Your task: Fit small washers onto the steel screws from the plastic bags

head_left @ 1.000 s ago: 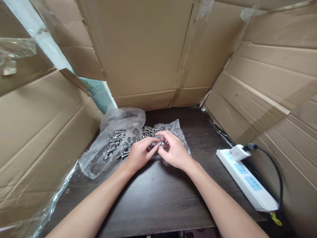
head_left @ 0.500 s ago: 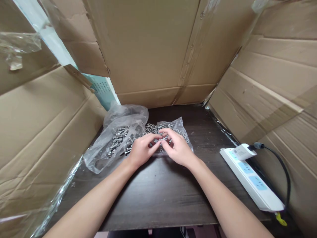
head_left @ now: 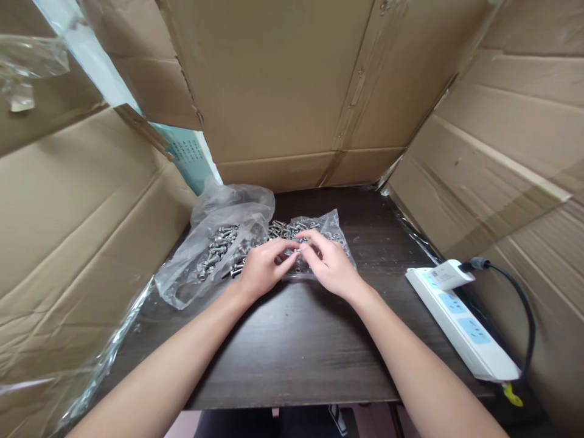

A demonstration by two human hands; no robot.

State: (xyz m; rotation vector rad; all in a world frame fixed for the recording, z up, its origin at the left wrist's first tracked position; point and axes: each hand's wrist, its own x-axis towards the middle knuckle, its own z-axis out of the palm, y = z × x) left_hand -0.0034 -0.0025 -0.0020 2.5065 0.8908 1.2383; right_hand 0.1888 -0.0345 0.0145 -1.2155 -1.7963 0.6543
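My left hand (head_left: 266, 266) and my right hand (head_left: 332, 263) meet fingertip to fingertip above a pile of metal hardware. Between them is a small silvery bolt (head_left: 297, 250), mostly covered by the fingers. The left thumb and fingers pinch it. The right thumb and forefinger are closed at its other end; any small part in them is hidden. Just beyond lie loose bolts (head_left: 278, 229) and, on a clear plastic bag (head_left: 329, 220), several washers (head_left: 338, 238). More bolts (head_left: 219, 244) lie to the left inside a larger translucent bag (head_left: 176, 286).
A dark wooden table (head_left: 292, 353) carries everything. At right lies a white power strip (head_left: 474, 340) with a plugged-in adapter (head_left: 451, 275) and a black cable (head_left: 524, 304). Cardboard walls (head_left: 283, 79) close in the back and both sides.
The view has tipped slightly, so the table sits a little higher. My hands stay together over the hardware; the fingers have shifted slightly and cover more of the bolt.
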